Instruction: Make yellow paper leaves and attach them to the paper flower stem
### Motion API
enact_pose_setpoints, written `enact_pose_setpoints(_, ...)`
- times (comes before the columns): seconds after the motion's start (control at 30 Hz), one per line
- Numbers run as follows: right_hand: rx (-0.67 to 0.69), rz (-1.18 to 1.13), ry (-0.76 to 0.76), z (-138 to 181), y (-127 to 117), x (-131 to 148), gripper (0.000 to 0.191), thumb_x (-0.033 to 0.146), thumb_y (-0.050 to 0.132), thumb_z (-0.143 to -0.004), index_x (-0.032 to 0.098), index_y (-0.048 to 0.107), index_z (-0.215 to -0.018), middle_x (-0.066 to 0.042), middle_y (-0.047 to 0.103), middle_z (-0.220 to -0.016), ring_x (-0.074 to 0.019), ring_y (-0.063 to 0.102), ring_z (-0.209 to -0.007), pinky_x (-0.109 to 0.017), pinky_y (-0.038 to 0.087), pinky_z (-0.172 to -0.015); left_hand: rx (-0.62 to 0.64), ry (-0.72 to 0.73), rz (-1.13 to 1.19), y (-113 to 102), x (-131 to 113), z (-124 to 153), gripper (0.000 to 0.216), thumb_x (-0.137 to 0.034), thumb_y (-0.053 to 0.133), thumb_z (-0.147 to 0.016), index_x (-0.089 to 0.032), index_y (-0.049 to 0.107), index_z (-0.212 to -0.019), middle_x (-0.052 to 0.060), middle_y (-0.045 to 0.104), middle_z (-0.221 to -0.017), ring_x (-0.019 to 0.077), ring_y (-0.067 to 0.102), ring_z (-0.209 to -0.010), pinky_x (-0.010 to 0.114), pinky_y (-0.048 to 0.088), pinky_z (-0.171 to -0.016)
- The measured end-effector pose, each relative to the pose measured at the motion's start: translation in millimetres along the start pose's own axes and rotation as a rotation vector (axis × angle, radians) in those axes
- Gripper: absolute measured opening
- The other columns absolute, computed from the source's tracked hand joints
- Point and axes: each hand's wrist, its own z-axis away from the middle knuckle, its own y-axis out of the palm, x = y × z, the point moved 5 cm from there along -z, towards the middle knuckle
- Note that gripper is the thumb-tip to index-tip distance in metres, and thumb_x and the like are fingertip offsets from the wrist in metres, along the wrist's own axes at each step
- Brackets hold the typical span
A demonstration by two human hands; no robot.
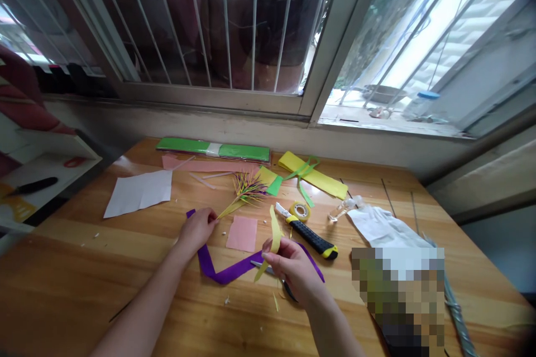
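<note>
My left hand [196, 230] is closed in a pinch on the stem end of a fringed yellow and purple paper tuft [246, 189] that lies on the wooden table [84, 268]. My right hand [293, 268] is closed on a narrow yellow paper strip [274, 231], held upright above the table. Under that hand lie scissors [268, 269], partly hidden. A folded purple paper strip [221, 270] runs between both hands. A small pink paper square [242, 233] lies just beyond them.
A black and yellow utility knife [310, 234] and a tape roll [300, 211] lie right of centre. Green [213, 149], pink and yellow [312, 175] crepe paper sheets sit near the window wall. White paper [140, 191] lies left, a white bag [385, 228] right.
</note>
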Motion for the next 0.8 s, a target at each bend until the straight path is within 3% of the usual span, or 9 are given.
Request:
enact_pose_setpoints(0.23,0.089,0.002,-0.051,7,1,13,0.020,0.028,0.078,-0.060,0.015,0.065,-0.067,0.003,0.052,-0.059,-0.0042,0.030,-0.046,-0.020,0.017,-0.043,-0.069,-0.029,0.146,-3,0,-1,0.004,-0.021,0.056,-0.071,-0.020,0.056,-0.067,0.004,0.062,-0.072,0.0208,0.058,-0.075,0.030,0.039,-0.069)
enact_pose_setpoints(0.43,0.174,0.125,-0.053,10,-5,26,0.019,0.031,0.077,-0.061,0.016,0.068,-0.069,0.001,0.055,-0.059,-0.0069,0.037,-0.048,-0.021,0.028,-0.047,-0.044,-0.089,0.529,-5,-10,4,0.016,-0.032,0.061,-0.067,-0.019,0.051,-0.066,-0.005,0.051,-0.055,0.0122,0.047,-0.048,0.023,0.035,-0.048)
enact_pose_setpoints(0.57,0.152,0.520,-0.076,7,-14,22,0.019,0.034,0.071,-0.066,0.016,0.066,-0.071,0.001,0.052,-0.062,-0.0110,0.042,-0.058,-0.022,0.031,-0.053,0.040,-0.119,0.830,-10,-26,16,0.028,-0.040,0.067,-0.062,-0.017,0.052,-0.069,-0.009,0.040,-0.048,0.0051,0.030,-0.038,0.017,0.022,-0.037)
enact_pose_setpoints(0.67,0.093,0.848,-0.084,5,-19,13,0.012,0.027,0.067,-0.071,0.017,0.064,-0.066,0.004,0.046,-0.059,-0.0109,0.039,-0.059,-0.021,0.029,-0.052,0.088,-0.150,1.036,-19,-36,24,0.034,-0.039,0.073,-0.056,-0.015,0.053,-0.071,-0.008,0.042,-0.052,0.0026,0.029,-0.040,0.014,0.016,-0.034)
enact_pose_setpoints(0.8,0.155,0.832,-0.014,4,-12,-2,0.007,0.024,0.064,-0.073,0.018,0.066,-0.076,0.003,0.051,-0.063,-0.0119,0.043,-0.062,-0.021,0.031,-0.055,0.135,-0.179,1.245,-28,-44,28,0.031,-0.032,0.075,-0.056,-0.011,0.057,-0.069,-0.002,0.049,-0.063,0.0010,0.033,-0.044,0.010,0.016,-0.032)
